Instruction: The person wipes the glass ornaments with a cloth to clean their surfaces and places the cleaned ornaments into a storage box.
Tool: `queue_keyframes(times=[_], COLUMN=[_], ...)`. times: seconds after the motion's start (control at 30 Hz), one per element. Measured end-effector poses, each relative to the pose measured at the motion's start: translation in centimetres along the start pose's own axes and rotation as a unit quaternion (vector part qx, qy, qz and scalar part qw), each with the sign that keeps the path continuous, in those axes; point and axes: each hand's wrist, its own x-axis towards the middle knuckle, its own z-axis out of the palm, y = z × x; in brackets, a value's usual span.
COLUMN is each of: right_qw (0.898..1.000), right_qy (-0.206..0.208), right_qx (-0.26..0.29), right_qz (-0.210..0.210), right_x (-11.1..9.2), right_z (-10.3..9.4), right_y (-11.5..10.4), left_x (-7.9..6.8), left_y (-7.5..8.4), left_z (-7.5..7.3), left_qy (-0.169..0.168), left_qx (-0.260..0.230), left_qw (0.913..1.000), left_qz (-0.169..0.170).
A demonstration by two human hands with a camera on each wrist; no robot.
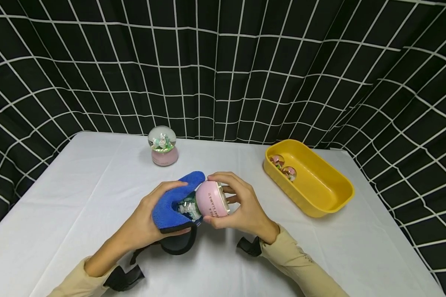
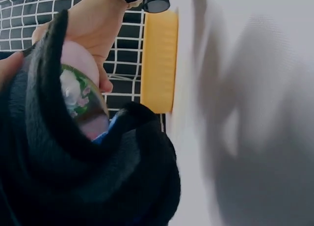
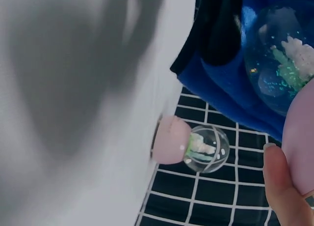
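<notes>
Above the middle of the table, a snow globe (image 1: 211,199) is held tilted on its side, its lettered pink base toward the right. My right hand (image 1: 245,202) grips that base, thumb below and fingers over the top and end. My left hand (image 1: 148,218) holds a fuzzy blue cloth (image 1: 167,208) with black edging, wrapped round the glass dome. Part of the dome (image 3: 274,54) shows in the right wrist view, with a white and green figure and glitter inside. The cloth's dark side (image 2: 98,182) fills much of the left wrist view and hides my left palm.
A second snow globe (image 1: 164,156) with a pink base stands upright at the table's back left. To the right, a yellow tub (image 1: 332,212) holds two small glass balls (image 1: 289,173) at its left end. A white cloth covers the table; a black gridded curtain (image 1: 215,74) hangs behind.
</notes>
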Motion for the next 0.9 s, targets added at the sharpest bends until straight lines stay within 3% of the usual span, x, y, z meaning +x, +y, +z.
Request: queue_keyframes(times=[0.17,0.33,0.43,0.63,0.7,0.77,0.9], right_qw=[0.999,0.997,0.996,0.99,0.987,0.983,0.978], right_qy=[-0.014,-0.02,-0.024,-0.039,-0.04,-0.04,-0.038], right_qx=[-0.03,-0.057,-0.054,-0.046,-0.051,-0.062,-0.065], right_qz=[-0.035,-0.055,-0.066,-0.127,-0.148,-0.17,-0.196], right_x=[0.0,-0.1,-0.2,0.0,0.1,0.1,0.2], right_z=[0.3,0.4,0.5,0.6,0.6,0.7,0.7], right_y=[-0.3,-0.4,-0.3,-0.2,-0.3,-0.3,-0.5], left_x=[0.1,0.1,0.1,0.2,0.2,0.2,-0.1], left_y=[-0.1,0.0,0.2,0.4,0.3,0.1,-0.7], left_z=[-0.1,-0.1,0.0,-0.3,-0.5,-0.8,-1.4], left_qy=[-0.018,-0.017,-0.004,0.033,0.013,-0.027,-0.105], left_qx=[-0.031,-0.019,-0.012,-0.023,-0.056,-0.11,-0.217], left_qw=[0.9991,0.9981,0.9984,0.9972,0.9959,0.9902,0.9639], left_qz=[-0.023,-0.056,-0.055,-0.063,-0.07,-0.081,-0.113])
